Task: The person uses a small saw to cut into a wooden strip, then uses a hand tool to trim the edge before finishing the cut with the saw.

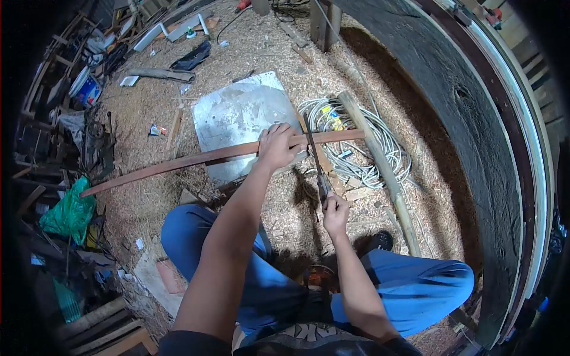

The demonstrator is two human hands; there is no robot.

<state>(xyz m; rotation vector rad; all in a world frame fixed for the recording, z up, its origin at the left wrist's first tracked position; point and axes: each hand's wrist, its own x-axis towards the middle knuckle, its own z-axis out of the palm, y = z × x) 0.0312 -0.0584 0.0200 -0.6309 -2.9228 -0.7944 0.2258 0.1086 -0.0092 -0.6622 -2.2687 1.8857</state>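
Observation:
A long reddish wooden strip [196,160] lies across a pale metal sheet [237,113], its right end near a round wooden pole [386,166]. My left hand [278,145] presses down on the strip, fingers wrapped over it at the sheet's right side. In my right hand [335,213] is the handle of a handsaw [318,159], whose narrow blade crosses the strip just right of my left hand. Whether the teeth have cut into the wood cannot be made out.
A coil of grey cable [395,155] lies beside the pole. Sawdust covers the floor. A large dark beam [439,89] runs down the right. At the left are a green bag [71,213], a bucket [86,88] and piled scrap. Wooden blocks [358,193] lie near the saw.

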